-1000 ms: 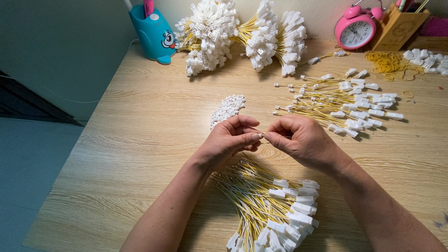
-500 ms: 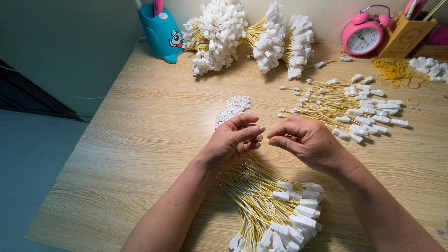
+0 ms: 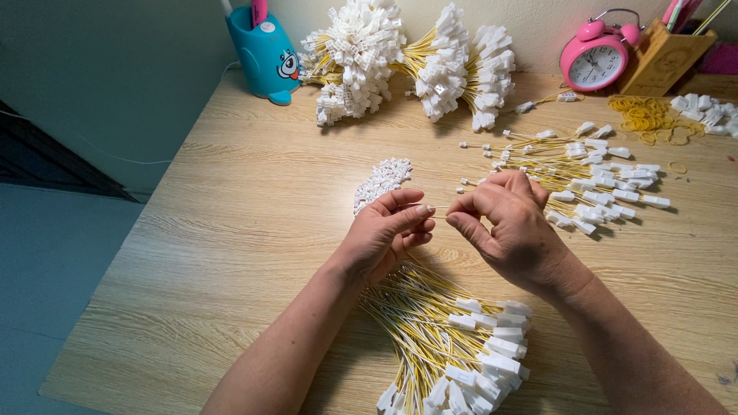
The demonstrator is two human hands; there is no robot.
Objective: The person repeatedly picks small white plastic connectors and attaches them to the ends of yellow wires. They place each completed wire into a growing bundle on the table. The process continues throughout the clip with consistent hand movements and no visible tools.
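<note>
**Fitting a small part onto a yellow wire end**

Both hands meet at table centre. The left hand (image 3: 384,234) is curled, fingertips pinched on something tiny; the right hand (image 3: 507,223), also closed, pinches the thin wire (image 3: 440,208) bridging them. Loose white connectors (image 3: 382,178) lie at 12 o'clock, finished wires (image 3: 453,346) at 6. The joining step looks underway; seating it likely needs careful alignment.

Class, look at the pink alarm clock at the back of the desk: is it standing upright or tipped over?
Upright. The pink alarm clock stands with its bells on top and its round face towards the camera, beside the wooden holder.
</note>
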